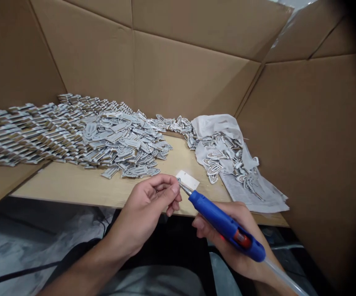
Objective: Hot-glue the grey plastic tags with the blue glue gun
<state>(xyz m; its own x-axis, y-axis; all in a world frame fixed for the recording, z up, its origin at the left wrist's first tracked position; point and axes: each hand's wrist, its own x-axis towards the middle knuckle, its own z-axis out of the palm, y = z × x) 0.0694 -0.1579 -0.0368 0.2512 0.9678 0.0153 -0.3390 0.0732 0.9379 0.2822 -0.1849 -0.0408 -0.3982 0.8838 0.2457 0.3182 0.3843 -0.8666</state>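
The left hand (149,209) pinches a small grey piece (179,180); the right hand (232,253) grips a blue tool (216,216), its long axis slanting forward-left, metal tip (186,188) at the left hand's piece.

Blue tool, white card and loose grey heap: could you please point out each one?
Blue tool (225,224): head view, middle of its blue body.
White card (190,179): head view, middle of its upper face.
Loose grey heap (127,144): head view, pieces near its middle.
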